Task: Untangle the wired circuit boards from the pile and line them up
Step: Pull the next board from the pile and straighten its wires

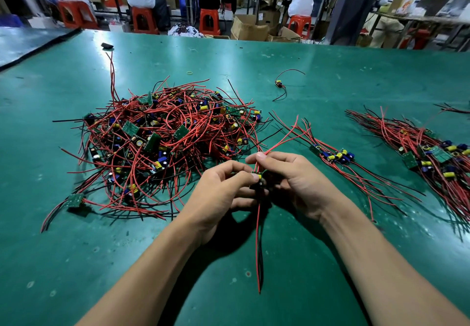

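Observation:
A big tangled pile [162, 135] of small green circuit boards with red and black wires lies on the green table [76, 262], left of centre. Both hands hold one wired circuit board [259, 178] above the table in front of the pile. My left hand [221, 188] pinches the board from the left. My right hand [287, 175] grips it from the right, thumb and forefinger on the red wires that rise from it. Its lower red and black wires [258, 244] hang toward me. A short row of straightened boards [333, 154] lies just to the right.
A larger aligned bundle of boards [432, 155] lies at the far right. A single loose board [279, 84] rests beyond the hands, and a black object [107, 45] sits near the far left edge. People sit on orange stools [209, 21] at benches behind the table.

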Demonstrator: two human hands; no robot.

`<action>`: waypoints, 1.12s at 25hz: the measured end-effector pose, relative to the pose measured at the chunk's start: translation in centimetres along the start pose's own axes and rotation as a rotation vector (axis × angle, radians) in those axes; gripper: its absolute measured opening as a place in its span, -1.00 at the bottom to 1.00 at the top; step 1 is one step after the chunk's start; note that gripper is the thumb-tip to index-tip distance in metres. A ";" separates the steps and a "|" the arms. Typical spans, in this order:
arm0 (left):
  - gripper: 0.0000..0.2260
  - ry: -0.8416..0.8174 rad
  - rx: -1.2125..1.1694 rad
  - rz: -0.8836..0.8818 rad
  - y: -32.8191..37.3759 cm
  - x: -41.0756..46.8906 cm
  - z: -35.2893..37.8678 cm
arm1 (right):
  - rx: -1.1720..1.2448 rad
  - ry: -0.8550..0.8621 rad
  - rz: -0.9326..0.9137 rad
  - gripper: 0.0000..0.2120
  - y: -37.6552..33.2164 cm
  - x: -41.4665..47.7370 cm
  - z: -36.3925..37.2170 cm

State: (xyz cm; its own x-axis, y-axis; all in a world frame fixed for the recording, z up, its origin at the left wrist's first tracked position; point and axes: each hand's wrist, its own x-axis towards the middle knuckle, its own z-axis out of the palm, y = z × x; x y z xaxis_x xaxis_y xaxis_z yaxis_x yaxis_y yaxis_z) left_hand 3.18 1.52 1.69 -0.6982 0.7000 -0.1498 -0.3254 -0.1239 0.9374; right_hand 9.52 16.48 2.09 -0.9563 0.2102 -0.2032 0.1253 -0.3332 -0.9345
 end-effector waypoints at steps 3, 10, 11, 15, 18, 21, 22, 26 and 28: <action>-0.96 -0.007 0.000 -0.019 0.0 0.0 -0.1 | -0.060 -0.009 -0.039 -0.77 0.2 -0.1 0.1; -0.86 0.023 0.077 0.026 -0.4 -0.1 0.2 | -0.087 -0.024 -0.058 -0.78 0.5 -0.2 0.6; -0.83 0.029 0.088 0.058 -0.5 -0.1 0.4 | -0.084 -0.023 -0.064 -0.78 0.6 -0.1 0.6; -0.78 0.085 0.078 0.105 -0.4 -0.2 0.5 | -0.119 -0.018 -0.068 -0.77 0.6 0.0 1.2; -0.80 0.082 0.090 0.086 -0.5 -0.1 0.4 | -0.151 -0.038 -0.028 -0.79 0.2 -0.2 0.9; -0.81 0.063 0.180 0.098 -0.6 -0.1 0.4 | -0.264 -0.028 -0.001 -0.79 -0.4 -0.3 0.4; -0.81 0.061 0.204 0.107 -0.6 -0.1 0.4 | -0.280 -0.015 0.001 -0.79 -0.4 -0.2 0.4; -0.82 0.023 0.273 0.125 -0.5 -0.2 0.5 | -0.355 0.144 -0.063 -0.78 -0.1 0.5 -0.2; -0.84 0.004 0.327 0.129 -0.5 -0.2 0.5 | -0.344 0.227 -0.110 -0.77 0.3 1.2 -0.7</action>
State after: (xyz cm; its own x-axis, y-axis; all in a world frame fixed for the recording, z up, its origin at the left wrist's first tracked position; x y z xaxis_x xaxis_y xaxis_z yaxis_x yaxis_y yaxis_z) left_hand 3.83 1.80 1.47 -0.7231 0.6903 -0.0241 -0.0130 0.0214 0.9997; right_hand 8.64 17.22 1.37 -0.8914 0.4369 -0.1203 0.1434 0.0200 -0.9895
